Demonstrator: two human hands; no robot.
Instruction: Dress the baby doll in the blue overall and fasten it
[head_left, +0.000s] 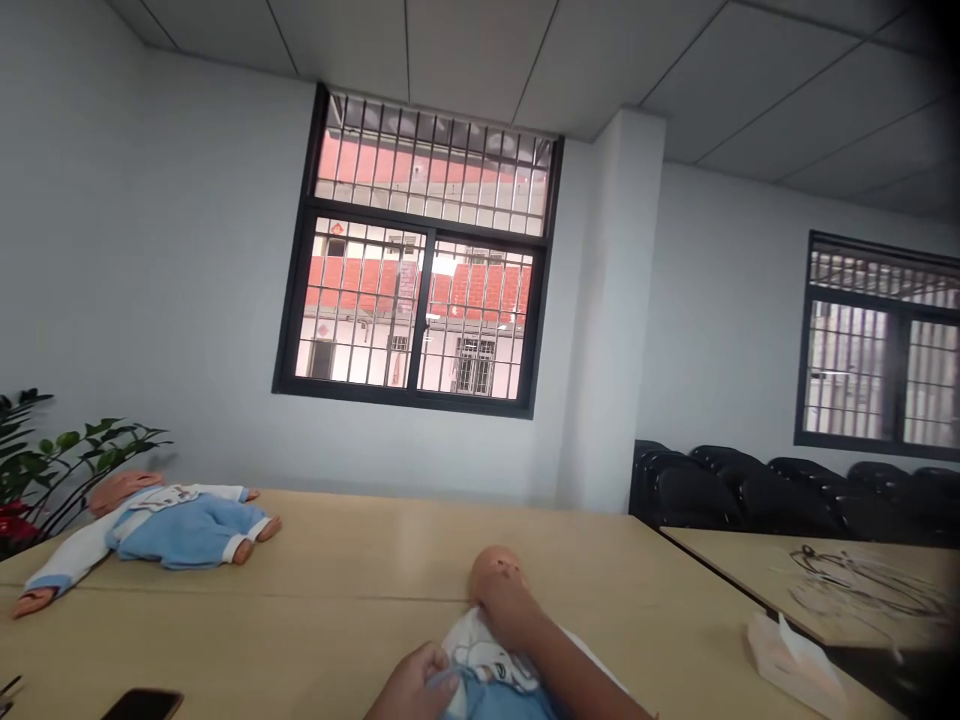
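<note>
A baby doll (496,567) in a white and light blue outfit (491,662) lies on its back on the table, its head pointing away from me. My left hand (420,680) is closed on the light blue cloth at the left side of the outfit, thumb and fingers pinched together. Across the doll's chest reaches my right arm. My right hand (508,603) is wrapped over the lower face and neck; its fingers are partly hidden. The lower end of the doll falls outside the picture.
Another doll (187,525), dressed alike, lies at the table's far left by a green plant (82,450). A phone (142,704) is at the near left edge. A tissue pack (795,660) sits at right; cables (862,580) cover a second table. Black chairs (697,490) stand behind.
</note>
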